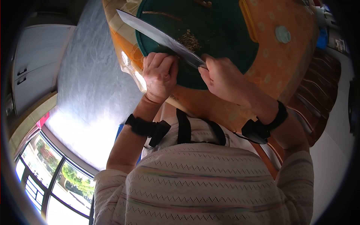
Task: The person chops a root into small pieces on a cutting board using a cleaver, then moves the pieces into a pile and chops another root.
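Observation:
My right hand [225, 80] grips the handle of a large kitchen knife [159, 36]. The broad blade points up and left across a dark green cutting board [225, 45]. Curled at the near left edge of the board, my left hand [159, 73] is closed close to the blade; whatever its fingers hold is hidden. Beyond the blade lies a small heap of chopped brown pieces [190, 40]. A thin brown stick [161, 15] rests farther back on the board, and another brown piece [203, 3] lies at the top edge of the view.
An orange patterned tablecloth [270, 63] covers the table under the board. A yellow strip [248, 20] runs along the board's right side. To the right stands a small pale green container [283, 34]. A brown slatted seat [315, 93] is beside the table.

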{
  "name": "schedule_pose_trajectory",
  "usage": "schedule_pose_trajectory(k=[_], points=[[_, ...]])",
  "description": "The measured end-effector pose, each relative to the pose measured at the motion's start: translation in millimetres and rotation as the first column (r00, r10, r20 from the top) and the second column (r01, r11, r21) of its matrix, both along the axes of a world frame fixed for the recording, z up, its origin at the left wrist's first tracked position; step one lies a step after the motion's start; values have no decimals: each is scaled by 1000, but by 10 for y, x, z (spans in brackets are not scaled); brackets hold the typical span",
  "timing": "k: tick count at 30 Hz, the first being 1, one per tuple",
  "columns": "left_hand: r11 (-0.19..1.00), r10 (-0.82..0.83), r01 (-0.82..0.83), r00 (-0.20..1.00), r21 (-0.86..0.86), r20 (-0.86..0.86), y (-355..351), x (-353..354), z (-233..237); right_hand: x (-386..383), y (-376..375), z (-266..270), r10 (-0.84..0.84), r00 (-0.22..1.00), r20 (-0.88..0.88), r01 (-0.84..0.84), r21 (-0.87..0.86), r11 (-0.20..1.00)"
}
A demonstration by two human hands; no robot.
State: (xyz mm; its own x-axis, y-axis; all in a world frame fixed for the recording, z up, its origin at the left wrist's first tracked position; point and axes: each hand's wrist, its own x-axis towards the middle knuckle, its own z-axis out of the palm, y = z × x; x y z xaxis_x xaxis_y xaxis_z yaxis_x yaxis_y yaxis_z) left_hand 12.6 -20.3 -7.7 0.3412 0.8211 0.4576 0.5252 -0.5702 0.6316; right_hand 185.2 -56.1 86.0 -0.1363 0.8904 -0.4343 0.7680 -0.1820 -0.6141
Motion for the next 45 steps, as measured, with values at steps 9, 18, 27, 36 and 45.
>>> schedule_pose_trajectory(k=[9,18,27,36,45], points=[[1000,-13,13,1000,-4,2,-18,-1,21,-105,20,-64,132,982,132,-143,72,987],[1000,-18,18,1000,10,-9,-5,6,21,-12,-2,-183,-36,999,17,34,117,993],[1000,-1,1,1000,6,11,-15,-6,-42,13,-17,-89,14,1000,-27,-12,90,996],[1000,-13,13,1000,10,6,-13,15,14,-78,-15,-162,17,999,42,-20,84,996],[999,-12,13,1000,37,-8,-6,-17,-45,-2,21,-184,-42,996,-74,51,125,991]])
